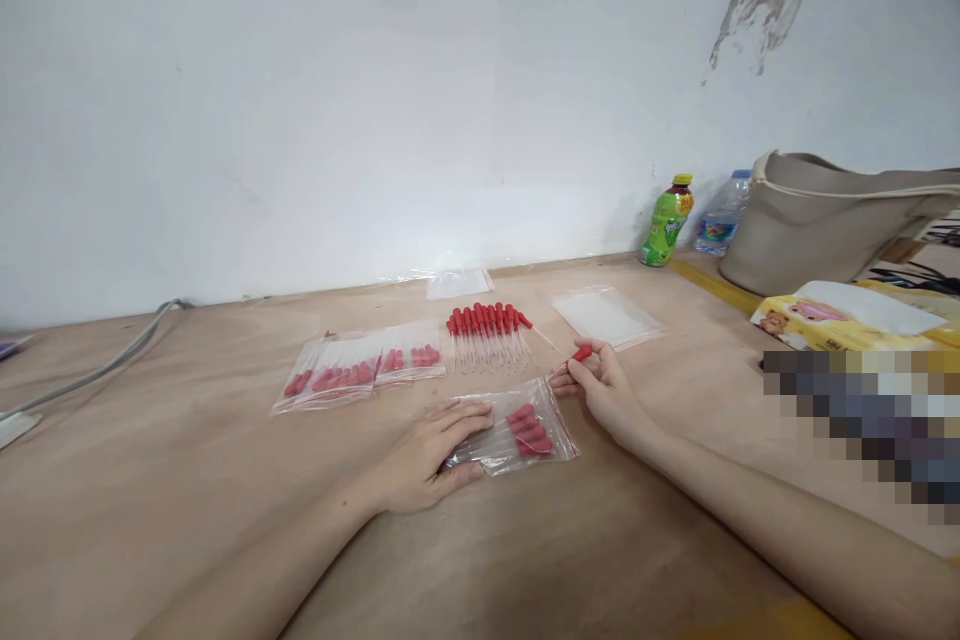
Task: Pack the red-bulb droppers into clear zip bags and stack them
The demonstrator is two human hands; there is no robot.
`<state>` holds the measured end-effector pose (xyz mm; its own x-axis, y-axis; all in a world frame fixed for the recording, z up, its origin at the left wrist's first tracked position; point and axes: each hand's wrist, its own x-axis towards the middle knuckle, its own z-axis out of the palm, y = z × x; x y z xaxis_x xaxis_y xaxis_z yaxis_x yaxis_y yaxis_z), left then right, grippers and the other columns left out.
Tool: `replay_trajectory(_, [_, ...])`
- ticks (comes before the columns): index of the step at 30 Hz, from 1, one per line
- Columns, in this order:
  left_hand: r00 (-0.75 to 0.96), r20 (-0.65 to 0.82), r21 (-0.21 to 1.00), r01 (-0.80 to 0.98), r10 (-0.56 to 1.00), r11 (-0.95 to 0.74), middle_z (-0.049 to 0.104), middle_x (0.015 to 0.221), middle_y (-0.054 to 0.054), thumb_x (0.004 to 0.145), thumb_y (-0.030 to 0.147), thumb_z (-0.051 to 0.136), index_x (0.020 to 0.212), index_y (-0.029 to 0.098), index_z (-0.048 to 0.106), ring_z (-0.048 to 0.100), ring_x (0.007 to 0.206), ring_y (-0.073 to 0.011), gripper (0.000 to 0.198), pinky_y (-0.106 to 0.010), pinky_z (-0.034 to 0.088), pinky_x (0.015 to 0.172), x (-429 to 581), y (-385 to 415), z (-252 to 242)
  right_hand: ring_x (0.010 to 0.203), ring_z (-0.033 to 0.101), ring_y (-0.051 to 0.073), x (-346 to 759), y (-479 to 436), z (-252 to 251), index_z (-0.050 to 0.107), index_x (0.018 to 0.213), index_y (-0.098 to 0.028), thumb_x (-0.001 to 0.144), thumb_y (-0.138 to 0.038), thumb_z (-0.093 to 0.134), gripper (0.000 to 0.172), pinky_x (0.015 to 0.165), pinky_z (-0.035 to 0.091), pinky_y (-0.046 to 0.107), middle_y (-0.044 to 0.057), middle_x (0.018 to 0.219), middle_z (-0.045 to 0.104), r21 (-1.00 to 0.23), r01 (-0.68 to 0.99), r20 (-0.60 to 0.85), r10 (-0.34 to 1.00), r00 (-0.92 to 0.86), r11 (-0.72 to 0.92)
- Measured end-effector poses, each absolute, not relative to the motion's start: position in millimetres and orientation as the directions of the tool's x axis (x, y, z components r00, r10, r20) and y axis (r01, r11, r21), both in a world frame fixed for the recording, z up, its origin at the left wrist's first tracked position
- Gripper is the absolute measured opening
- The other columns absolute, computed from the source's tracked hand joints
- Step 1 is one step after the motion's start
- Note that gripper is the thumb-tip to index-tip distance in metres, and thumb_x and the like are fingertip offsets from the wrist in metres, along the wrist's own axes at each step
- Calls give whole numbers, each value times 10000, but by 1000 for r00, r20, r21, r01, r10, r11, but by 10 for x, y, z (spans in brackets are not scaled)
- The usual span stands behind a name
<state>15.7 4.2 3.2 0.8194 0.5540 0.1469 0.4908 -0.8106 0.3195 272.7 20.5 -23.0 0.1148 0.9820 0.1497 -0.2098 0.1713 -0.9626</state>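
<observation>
A clear zip bag [495,435] lies in front of me with several red-bulbed droppers in it. My left hand [439,455] holds the bag's left end, its fingers along the far side and thumb along the near side. Beside the bag's right end, my right hand [604,390] pinches one dropper by its red bulb [582,354], with its thin clear tube pointing left toward the bag. Beyond the bag, loose droppers [487,322] lie in a row, bulbs away from me. To the left are overlapping filled bags [352,365].
Flat clear bags are stacked [607,317] at the right, with another [459,284] near the wall. A green bottle [666,225], a water bottle [722,215], a grey bucket [810,220] and a yellow packet [832,315] stand farther right. A grey cable [142,345] crosses the left side.
</observation>
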Motion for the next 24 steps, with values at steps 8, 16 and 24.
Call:
replay_trajectory(8, [824,119,311,499,555,-809,355,1347,-55,873,382,418,1290,228,333,312,1235,-216,452,-406,243,1030,166,18,64,595,601,124,2779,119,-250,337,962,-243,709,-374,575,372,618,498,303,-41,689,570,-951,-284,100,990,95,124])
replay_trajectory(16, [816,118,304,513,566,-803,300,1376,-55,879,388,403,1346,235,216,292,1244,-221,526,-400,258,1021,172,13,64,621,524,99,2977,171,-176,556,813,-180,673,-345,611,224,591,433,247,-4,727,569,-997,75,20,977,-211,36])
replay_trajectory(24, [812,115,308,518,572,-798,293,1380,-50,873,386,414,1343,243,226,279,1251,-230,526,-414,242,1024,170,15,53,799,526,154,2954,270,-169,621,917,-173,762,-350,534,251,729,421,296,54,926,582,-822,349,243,831,-501,451])
